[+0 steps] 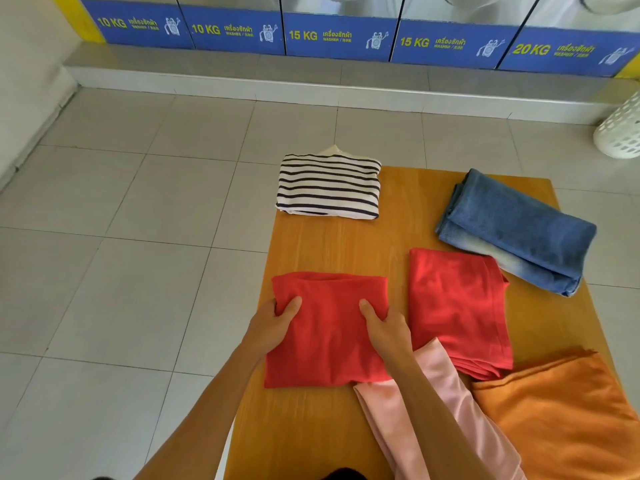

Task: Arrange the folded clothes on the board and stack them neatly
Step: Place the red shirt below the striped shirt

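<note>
- Six folded clothes on the wooden board: two red, one striped, one denim, one pink, one orange.
- Striped top at far left corner, jeans far right.
- Second red cloth mid right; pink cloth and orange cloth nearest.
- Left hand grips left edge of near red cloth, thumb on top.
- Right hand grips its right edge, same pose.
- Five washers behind; one white basket.
</note>
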`<state>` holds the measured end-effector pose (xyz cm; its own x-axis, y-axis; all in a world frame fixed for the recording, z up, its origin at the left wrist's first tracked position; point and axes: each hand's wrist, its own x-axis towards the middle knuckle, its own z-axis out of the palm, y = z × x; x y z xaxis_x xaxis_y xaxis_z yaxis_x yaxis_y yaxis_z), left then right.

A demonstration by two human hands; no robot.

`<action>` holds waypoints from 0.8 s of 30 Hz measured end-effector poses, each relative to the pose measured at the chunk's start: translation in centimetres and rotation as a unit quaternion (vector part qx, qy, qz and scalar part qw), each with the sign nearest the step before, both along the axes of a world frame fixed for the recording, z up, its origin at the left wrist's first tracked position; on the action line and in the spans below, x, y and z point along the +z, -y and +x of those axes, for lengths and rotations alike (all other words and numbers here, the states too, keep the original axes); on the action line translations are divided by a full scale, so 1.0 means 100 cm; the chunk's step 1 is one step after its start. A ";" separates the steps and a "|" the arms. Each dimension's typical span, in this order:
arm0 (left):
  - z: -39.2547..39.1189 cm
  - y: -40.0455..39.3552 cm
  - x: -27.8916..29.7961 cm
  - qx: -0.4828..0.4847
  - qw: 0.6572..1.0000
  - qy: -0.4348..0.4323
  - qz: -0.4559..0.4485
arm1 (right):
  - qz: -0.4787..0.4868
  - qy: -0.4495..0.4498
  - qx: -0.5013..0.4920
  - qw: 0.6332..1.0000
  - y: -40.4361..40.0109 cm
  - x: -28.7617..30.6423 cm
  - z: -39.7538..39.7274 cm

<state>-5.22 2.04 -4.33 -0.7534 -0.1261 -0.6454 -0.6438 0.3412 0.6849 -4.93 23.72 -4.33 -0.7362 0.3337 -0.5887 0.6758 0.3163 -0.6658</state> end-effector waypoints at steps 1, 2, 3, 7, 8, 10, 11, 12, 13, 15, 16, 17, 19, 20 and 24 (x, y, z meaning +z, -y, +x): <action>0.000 0.001 0.002 -0.012 1.000 0.000 0.016 | -0.006 -0.002 -0.002 1.000 0.000 0.000 0.000; -0.001 0.001 0.004 -0.023 0.999 0.001 0.025 | -0.011 -0.003 -0.003 1.000 -0.001 -0.001 0.001; -0.002 0.002 0.005 -0.031 0.999 0.002 0.027 | -0.013 -0.003 -0.005 1.000 -0.002 -0.002 0.001; -0.005 0.007 0.005 -0.029 1.000 0.010 0.006 | -0.010 -0.011 -0.012 1.000 -0.002 -0.005 0.000; -0.005 0.008 0.004 -0.022 1.000 0.012 0.002 | -0.007 -0.013 -0.013 1.000 -0.001 -0.005 0.000; -0.005 0.009 0.004 -0.001 1.000 0.009 0.004 | 0.001 -0.019 -0.011 1.000 -0.002 -0.007 -0.002; -0.006 0.009 0.005 0.009 1.000 0.003 0.009 | 0.003 -0.025 -0.011 1.000 -0.003 -0.008 -0.003; -0.008 0.008 0.006 0.019 1.000 -0.008 0.015 | 0.003 -0.036 -0.013 0.999 -0.004 -0.008 -0.005; -0.012 0.008 0.008 0.028 0.999 -0.021 0.017 | 0.002 -0.049 -0.016 0.999 -0.005 -0.008 -0.007; -0.020 0.009 0.012 0.044 0.998 -0.050 0.012 | -0.008 -0.075 -0.022 0.997 -0.006 -0.005 -0.014; -0.025 0.009 0.014 0.048 0.997 -0.062 0.006 | -0.015 -0.084 -0.025 0.996 -0.006 -0.003 -0.019; -0.030 0.009 0.015 0.050 0.996 -0.072 0.000 | -0.021 -0.090 -0.025 0.995 -0.007 -0.001 -0.024; -0.041 0.011 0.018 0.051 0.995 -0.085 -0.015 | -0.031 -0.099 -0.023 0.994 -0.007 0.003 -0.037; -0.047 0.012 0.019 0.054 0.994 -0.088 -0.021 | -0.037 -0.102 -0.020 0.994 -0.006 0.005 -0.045; -0.079 0.017 0.027 0.060 0.992 -0.105 -0.026 | -0.064 -0.117 -0.008 0.991 -0.002 0.012 -0.079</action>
<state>-13.16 0.38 -1.64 -0.8484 -0.2514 -0.4659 -0.5265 0.3090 0.7920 -12.79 23.94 -3.14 -0.8527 0.2792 -0.4415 0.5028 0.2098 -0.8385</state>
